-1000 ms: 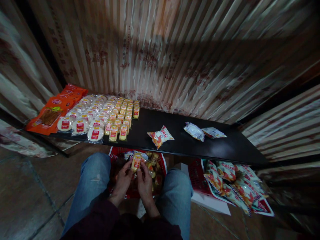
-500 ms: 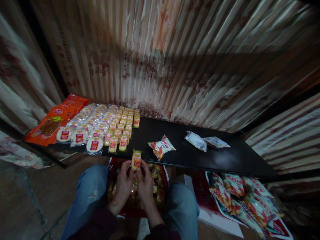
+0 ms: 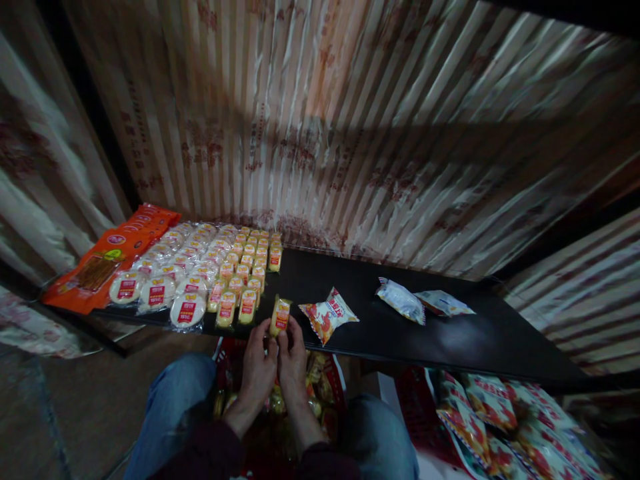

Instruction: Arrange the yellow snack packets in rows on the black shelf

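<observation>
A small yellow wrapped snack cake [image 3: 281,317] with a red label is held upright between my two hands at the shelf's front edge. My left hand [image 3: 259,357] grips its left side, and my right hand [image 3: 292,353] pinches the right side. Just beyond, to the left, rows of the same yellow snack cakes [image 3: 247,305] stand on the black shelf [image 3: 350,333]. Left of those are rows of round white wrapped cakes [image 3: 188,311]. Below my hands, between my knees, a red basket [image 3: 341,381] holds more of the wrapped cakes, partly hidden by my forearms.
Orange snack bags [image 3: 100,267] overlap at the shelf's left end. Right of my hands lie a red-and-white snack bag [image 3: 330,316] and two pale packets [image 3: 401,301]. A second basket [image 3: 423,407] of puffy snack bags stands low at right. Striped curtain [image 3: 300,133] hangs behind.
Both hands have moved forward and slightly right with the snack cake, from over the basket to the shelf's front edge. The view has tilted up a little.
</observation>
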Demonstrator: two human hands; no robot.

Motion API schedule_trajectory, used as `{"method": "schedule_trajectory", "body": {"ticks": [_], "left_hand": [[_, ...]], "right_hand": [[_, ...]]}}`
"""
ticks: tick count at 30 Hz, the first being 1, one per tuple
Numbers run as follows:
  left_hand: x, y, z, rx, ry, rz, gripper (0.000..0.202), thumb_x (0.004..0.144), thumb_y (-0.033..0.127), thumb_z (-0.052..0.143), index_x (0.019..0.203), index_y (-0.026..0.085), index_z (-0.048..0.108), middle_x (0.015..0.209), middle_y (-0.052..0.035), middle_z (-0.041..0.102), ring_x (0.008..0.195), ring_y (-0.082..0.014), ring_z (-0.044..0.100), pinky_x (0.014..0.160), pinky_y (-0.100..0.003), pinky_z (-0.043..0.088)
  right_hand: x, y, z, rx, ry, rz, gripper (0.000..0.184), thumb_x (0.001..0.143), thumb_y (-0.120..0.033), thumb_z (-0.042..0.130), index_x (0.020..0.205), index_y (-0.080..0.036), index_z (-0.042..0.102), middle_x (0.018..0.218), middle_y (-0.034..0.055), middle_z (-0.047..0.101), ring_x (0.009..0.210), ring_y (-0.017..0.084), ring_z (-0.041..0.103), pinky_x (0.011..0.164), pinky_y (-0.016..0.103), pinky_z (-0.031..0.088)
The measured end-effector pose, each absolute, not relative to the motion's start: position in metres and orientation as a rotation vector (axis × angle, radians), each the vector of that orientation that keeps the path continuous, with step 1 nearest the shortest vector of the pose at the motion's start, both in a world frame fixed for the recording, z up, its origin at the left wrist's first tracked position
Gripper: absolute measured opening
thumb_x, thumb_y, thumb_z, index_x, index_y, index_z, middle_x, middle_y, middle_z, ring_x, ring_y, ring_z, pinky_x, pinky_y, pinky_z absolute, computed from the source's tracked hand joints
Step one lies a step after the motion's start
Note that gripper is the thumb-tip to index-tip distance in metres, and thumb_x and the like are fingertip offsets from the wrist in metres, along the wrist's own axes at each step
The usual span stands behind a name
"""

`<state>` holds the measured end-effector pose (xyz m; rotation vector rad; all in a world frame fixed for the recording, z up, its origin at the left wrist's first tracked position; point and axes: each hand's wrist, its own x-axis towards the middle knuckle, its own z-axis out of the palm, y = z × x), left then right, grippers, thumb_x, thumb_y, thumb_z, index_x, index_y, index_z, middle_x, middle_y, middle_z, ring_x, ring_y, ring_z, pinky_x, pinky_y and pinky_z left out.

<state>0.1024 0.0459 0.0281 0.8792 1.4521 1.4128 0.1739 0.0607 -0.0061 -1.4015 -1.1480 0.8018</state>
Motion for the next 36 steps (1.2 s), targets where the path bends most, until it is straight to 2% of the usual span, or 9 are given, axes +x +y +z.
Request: {"method": "schedule_trajectory", "body": {"ticks": [9, 19, 27, 36], "left_hand": [[0.110, 0.070, 0.035, 0.796, 1.423, 1.452, 0.027, 0.071, 0.016, 0.060, 0.097, 0.020, 0.065, 0.121, -0.0091, 0.058, 0.119, -0.0240, 0.048, 0.109, -0.033, 0.026], [0.111, 0.098, 0.043, 0.830, 1.434, 1.446, 0.030, 0.075, 0.017, 0.055, 0.104, 0.020, 0.062, 0.122, -0.0086, 0.058, 0.119, -0.0226, 0.046, 0.108, -0.031, 0.025], [0.116, 0.116, 0.034, 0.921, 1.490, 1.473, 0.031, 0.078, 0.023, 0.055, 0.108, 0.018, 0.062, 0.129, -0.0104, 0.055, 0.126, -0.0227, 0.042, 0.111, -0.032, 0.022], [0.121, 0.140, 0.032, 1.240, 1.733, 1.299, 0.045, 0.087, 0.031, 0.034, 0.121, 0.009, 0.053, 0.136, -0.0150, 0.048, 0.129, -0.0205, 0.040, 0.112, -0.037, 0.025]], "right_hand": [[0.173, 0.092, -0.007, -1.364, -1.136, 0.812, 0.043, 0.082, -0.036, 0.047, 0.121, -0.018, 0.053, 0.110, 0.0093, 0.066, 0.097, 0.020, 0.063, 0.087, 0.033, 0.048], [0.173, 0.122, -0.002, -1.369, -1.158, 0.828, 0.045, 0.081, -0.035, 0.048, 0.122, -0.017, 0.052, 0.102, 0.0087, 0.068, 0.088, 0.020, 0.064, 0.082, 0.033, 0.049], [0.173, 0.144, -0.008, -1.333, -1.132, 0.831, 0.044, 0.078, -0.029, 0.051, 0.121, -0.019, 0.052, 0.107, 0.0086, 0.067, 0.092, 0.020, 0.063, 0.083, 0.033, 0.048], [0.174, 0.174, -0.007, -1.308, -1.186, 0.875, 0.043, 0.077, -0.026, 0.048, 0.119, -0.017, 0.051, 0.111, 0.0078, 0.064, 0.097, 0.018, 0.061, 0.090, 0.030, 0.046]]}}
